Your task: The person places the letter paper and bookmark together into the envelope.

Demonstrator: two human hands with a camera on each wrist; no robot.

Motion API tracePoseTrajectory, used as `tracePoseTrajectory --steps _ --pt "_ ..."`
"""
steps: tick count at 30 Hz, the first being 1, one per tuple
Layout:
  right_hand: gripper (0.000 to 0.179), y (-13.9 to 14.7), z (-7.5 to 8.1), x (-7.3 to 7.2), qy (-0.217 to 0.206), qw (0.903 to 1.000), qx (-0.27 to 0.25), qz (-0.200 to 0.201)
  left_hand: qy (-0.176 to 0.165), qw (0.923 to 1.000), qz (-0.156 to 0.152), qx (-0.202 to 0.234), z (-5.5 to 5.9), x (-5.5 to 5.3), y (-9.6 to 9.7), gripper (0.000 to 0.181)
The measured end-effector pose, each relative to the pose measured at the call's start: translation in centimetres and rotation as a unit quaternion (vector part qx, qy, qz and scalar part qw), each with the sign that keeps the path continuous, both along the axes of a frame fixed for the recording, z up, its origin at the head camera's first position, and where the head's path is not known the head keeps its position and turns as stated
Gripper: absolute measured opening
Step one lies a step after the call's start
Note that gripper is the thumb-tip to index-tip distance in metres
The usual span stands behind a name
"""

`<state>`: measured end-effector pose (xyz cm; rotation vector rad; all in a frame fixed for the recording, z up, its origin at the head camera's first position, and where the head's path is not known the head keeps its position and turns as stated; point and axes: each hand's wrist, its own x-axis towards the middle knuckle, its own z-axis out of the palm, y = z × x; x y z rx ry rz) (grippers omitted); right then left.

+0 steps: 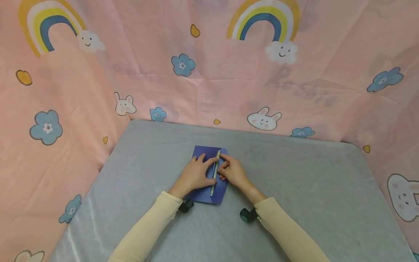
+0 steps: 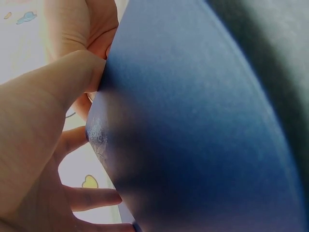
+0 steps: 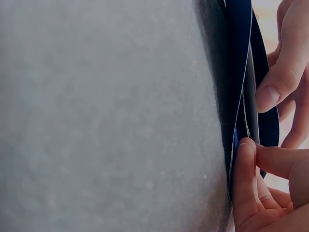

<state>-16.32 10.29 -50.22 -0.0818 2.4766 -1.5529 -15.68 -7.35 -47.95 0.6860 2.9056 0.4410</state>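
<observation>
A blue envelope [image 1: 203, 196] lies in front of me with its flap [image 1: 222, 193] to the right. Along the line between body and flap runs a narrow, pale patterned strip [image 1: 215, 174]. My left hand [image 1: 195, 174] rests on the envelope's body, fingers spread, its thumb and index fingertips at the strip. From the right, my right hand [image 1: 234, 171] pinches with thumb and index finger at the envelope's opening. In the right wrist view, those fingertips [image 3: 246, 145] meet beside a thin white edge between blue layers; whether they grip the flap or the strip, I cannot tell.
A grey cloth-covered table [image 1: 294, 189] spreads around the envelope. Pink curtains [image 1: 216, 91] printed with rainbows, flowers and rabbits stand behind it and at both sides. Small dark devices [image 1: 248, 215] sit at both wrists.
</observation>
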Motion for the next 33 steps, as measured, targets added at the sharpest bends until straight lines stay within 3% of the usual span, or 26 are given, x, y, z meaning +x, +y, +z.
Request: tracePoseTrajectory --steps 33 --pt "0.059 -0.42 -0.13 -0.33 0.017 0.9997 0.015 0.003 0.001 1.0000 0.000 0.000 0.08 0.10 0.01 0.076"
